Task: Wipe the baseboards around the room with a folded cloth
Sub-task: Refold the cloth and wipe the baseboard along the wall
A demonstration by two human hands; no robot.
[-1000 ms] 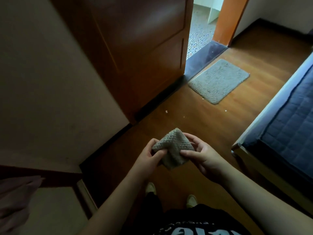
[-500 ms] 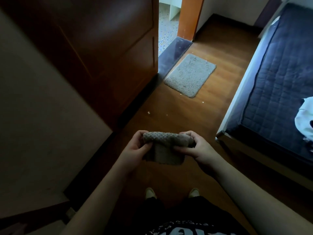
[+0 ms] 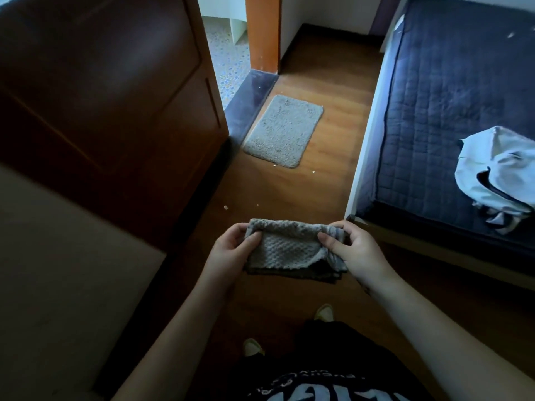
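I judge I am at the very start: the grey waffle-textured cloth is held up in front of me, well above the wooden floor, and no wiping has begun as far as I can see. My left hand pinches the cloth's left edge between thumb and curled fingers, and my right hand pinches the right edge the same way, so the cloth hangs stretched between them with a fold along its top. The dark baseboard runs along the foot of the wall and open door on my left, untouched; all of it is left to do. Compared with a second ago, the cloth has gone from a bunched diamond held close between both hands to a wider, flatter rectangle, and my view has swung right, bringing in more of the bed and a white bag lying on it.
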